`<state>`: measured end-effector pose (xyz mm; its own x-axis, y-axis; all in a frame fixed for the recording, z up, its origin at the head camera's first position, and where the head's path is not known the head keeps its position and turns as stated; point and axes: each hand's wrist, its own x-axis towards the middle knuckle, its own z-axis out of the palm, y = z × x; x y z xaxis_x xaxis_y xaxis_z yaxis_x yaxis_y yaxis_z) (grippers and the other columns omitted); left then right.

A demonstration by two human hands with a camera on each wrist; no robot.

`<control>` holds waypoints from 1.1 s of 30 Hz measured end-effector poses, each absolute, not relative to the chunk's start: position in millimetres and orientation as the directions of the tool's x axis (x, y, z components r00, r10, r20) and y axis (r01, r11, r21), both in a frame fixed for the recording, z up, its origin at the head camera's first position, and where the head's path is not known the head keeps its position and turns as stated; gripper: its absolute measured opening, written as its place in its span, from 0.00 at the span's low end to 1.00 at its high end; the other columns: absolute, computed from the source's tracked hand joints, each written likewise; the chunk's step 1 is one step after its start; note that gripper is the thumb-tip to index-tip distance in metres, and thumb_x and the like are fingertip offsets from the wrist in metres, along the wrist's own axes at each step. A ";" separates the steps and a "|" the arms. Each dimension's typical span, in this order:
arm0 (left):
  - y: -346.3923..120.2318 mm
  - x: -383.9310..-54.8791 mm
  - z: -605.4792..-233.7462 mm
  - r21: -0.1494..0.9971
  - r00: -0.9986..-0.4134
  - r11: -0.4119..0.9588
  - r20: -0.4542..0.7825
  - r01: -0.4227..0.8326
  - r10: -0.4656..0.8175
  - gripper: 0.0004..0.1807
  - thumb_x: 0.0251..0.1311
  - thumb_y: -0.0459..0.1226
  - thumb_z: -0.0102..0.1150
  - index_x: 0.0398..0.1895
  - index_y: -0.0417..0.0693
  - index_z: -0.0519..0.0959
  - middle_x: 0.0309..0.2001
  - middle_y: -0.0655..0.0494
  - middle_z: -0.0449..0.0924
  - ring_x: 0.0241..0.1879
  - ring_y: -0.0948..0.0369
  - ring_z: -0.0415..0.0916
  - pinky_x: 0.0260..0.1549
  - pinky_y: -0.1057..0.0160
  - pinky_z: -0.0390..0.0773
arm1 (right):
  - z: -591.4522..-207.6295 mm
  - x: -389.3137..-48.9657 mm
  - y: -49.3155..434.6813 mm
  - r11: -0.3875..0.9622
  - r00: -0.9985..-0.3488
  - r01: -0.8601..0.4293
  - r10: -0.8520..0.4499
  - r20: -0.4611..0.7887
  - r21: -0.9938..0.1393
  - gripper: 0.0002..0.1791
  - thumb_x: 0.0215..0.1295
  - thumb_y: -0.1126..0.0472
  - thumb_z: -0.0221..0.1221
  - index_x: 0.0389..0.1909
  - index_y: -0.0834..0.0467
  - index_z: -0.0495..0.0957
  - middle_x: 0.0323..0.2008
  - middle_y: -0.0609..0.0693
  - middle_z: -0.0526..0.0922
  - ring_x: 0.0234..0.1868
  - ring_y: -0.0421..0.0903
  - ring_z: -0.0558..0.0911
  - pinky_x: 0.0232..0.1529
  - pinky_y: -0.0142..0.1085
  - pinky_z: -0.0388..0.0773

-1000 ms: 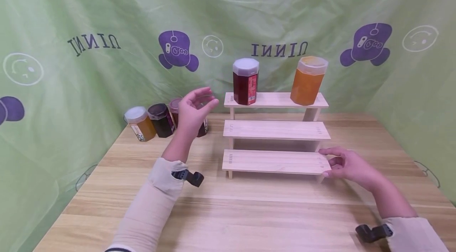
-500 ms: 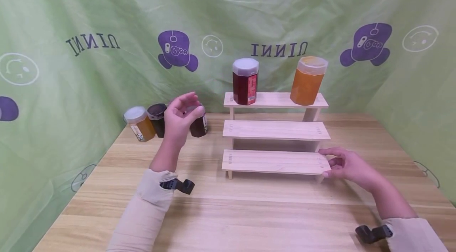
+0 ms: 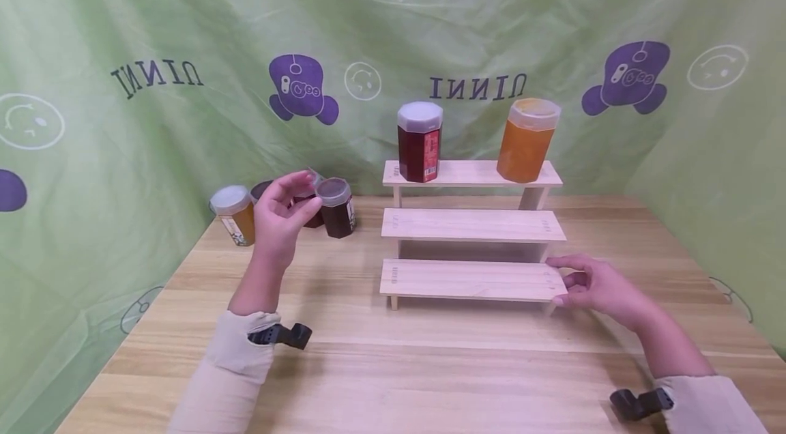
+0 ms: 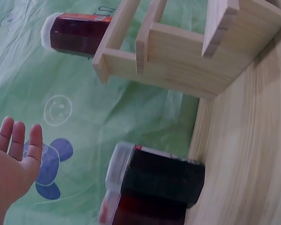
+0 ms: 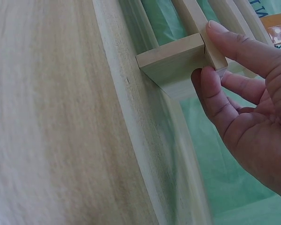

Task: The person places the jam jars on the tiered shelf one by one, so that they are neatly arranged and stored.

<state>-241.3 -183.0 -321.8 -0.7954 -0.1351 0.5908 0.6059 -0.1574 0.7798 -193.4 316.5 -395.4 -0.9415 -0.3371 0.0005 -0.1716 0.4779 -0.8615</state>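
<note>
My left hand hovers over the row of jars at the back left, fingers parted and holding nothing; the left wrist view agrees. Right beside its thumb stands a dark jar with a clear lid. A dark red jar is partly hidden behind the fingers. Another dark-lidded jar is mostly covered by the hand, and an amber jar with a white lid stands at the left end. My right hand pinches the right end of the lowest step of the three-tier wooden display stand.
On the stand's top tier are a red jar with a white lid at left and an orange jar at right. The wooden table carries everything. A green printed cloth hangs close behind and along the sides.
My left hand has moved left and a little toward me across the jars, uncovering the dark jar at the row's right end. My right hand keeps its hold on the stand.
</note>
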 end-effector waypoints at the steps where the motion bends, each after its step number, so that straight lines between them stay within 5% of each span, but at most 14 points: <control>1: -185.4 -240.6 -322.8 0.778 -0.794 -0.160 0.591 0.608 -0.141 0.24 0.50 0.15 0.59 0.53 0.23 0.72 0.45 0.52 0.81 0.47 0.55 0.76 0.49 0.63 0.79 | -395.6 -193.6 316.4 0.478 -0.941 -0.173 -0.338 0.001 -0.861 0.40 0.53 0.65 0.71 0.65 0.74 0.64 0.46 0.66 0.79 0.40 0.42 0.83 0.37 0.34 0.82; 18: -233.3 -227.1 -327.4 0.771 -0.781 -0.164 0.566 0.615 -0.265 0.25 0.47 0.12 0.56 0.49 0.36 0.78 0.46 0.48 0.77 0.48 0.55 0.73 0.47 0.65 0.79 | -396.9 -192.6 316.4 0.467 -0.941 -0.168 -0.339 0.000 -0.868 0.41 0.53 0.66 0.71 0.65 0.73 0.63 0.44 0.65 0.80 0.40 0.42 0.83 0.36 0.35 0.82; 33: -274.2 -222.4 -337.3 0.857 -0.814 -0.017 0.482 0.514 -0.325 0.26 0.53 0.16 0.59 0.55 0.39 0.72 0.53 0.51 0.73 0.54 0.56 0.69 0.47 0.70 0.75 | -399.1 -193.5 317.0 0.468 -0.942 -0.183 -0.336 0.017 -0.865 0.40 0.52 0.67 0.71 0.64 0.74 0.64 0.45 0.65 0.78 0.39 0.41 0.82 0.35 0.35 0.82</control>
<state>-222.4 -274.2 -337.3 -0.8139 -0.3246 0.4819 0.5145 -0.0172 0.8573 -193.5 317.0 -399.1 -0.9417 -0.3361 0.0171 -0.1828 0.4680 -0.8646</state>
